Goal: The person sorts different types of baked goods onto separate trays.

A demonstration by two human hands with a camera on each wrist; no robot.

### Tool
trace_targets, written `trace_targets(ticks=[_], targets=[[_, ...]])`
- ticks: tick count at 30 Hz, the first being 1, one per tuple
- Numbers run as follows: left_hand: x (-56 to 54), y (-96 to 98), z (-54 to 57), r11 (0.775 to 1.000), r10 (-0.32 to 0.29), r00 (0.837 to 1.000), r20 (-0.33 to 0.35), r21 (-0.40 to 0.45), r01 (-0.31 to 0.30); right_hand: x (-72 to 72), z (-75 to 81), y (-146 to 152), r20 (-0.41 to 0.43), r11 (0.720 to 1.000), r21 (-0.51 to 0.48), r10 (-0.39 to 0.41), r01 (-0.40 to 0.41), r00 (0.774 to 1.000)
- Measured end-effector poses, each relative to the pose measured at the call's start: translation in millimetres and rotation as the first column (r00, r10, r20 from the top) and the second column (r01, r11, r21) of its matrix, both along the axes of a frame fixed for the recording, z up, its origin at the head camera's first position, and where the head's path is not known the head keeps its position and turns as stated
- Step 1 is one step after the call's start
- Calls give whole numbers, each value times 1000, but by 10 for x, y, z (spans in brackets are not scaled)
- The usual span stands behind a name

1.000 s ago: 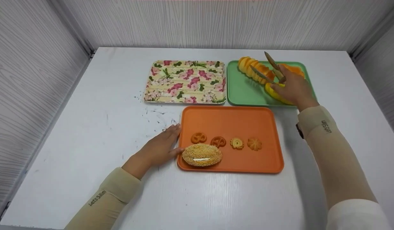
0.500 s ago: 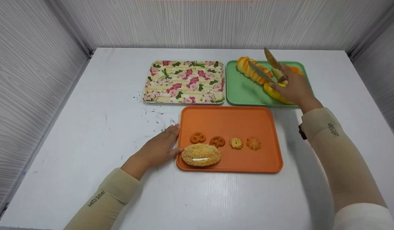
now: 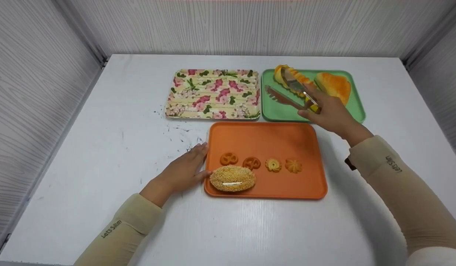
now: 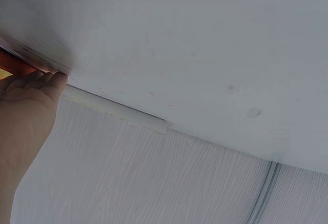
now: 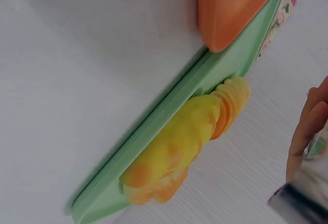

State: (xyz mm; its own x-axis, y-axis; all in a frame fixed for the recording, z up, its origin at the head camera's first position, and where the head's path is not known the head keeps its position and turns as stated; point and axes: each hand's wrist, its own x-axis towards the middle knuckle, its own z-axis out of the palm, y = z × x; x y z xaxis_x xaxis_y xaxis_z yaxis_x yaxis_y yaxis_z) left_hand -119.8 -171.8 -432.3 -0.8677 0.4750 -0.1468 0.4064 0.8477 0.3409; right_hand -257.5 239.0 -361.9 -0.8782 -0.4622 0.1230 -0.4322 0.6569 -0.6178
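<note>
My right hand (image 3: 331,112) grips a pair of metal tongs (image 3: 285,99) over the green tray (image 3: 274,113). The tongs' arms stand apart, with nothing visible between them. Under them lies a ridged bread roll (image 3: 279,71), and a rounded golden bread (image 3: 335,85) sits to its right. A smooth yellow bread (image 5: 179,137) shows fully only in the right wrist view; my hand mostly covers it in the head view. My left hand (image 3: 183,171) lies with extended fingers against the left edge of the orange tray (image 3: 264,138), its thumb near a sesame-coated bread (image 3: 233,178).
Several small cookies (image 3: 273,165) lie in a row on the orange tray. A floral tray (image 3: 213,94) stands at the back, left of the green one. Dark marks (image 3: 181,135) speckle the white table (image 3: 139,111), and pale wood-patterned walls (image 3: 231,27) enclose it.
My right hand has moved left and slightly toward me, and the tongs now point left over the green tray. The golden bread at right is uncovered. My left hand has stayed put.
</note>
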Motion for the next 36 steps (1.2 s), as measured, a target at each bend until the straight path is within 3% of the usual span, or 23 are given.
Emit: trace_targets(ticks=[10, 20, 30, 36], targets=[[-2, 5, 9, 1000, 2, 1000, 2, -13, -2, 333, -46, -169, 113, 987, 4, 161, -163, 980], [4, 4, 14, 1000, 0, 1000, -4, 9, 0, 593, -79, -298, 128, 951, 41, 299, -306, 946], [-2, 18, 14, 1000, 13, 1000, 8, -1, -13, 836, -83, -395, 206, 890, -33, 451, -454, 869], [-1, 23, 12, 1000, 24, 1000, 18, -4, -24, 946, -70, -469, 146, 843, 30, 528, -537, 837]])
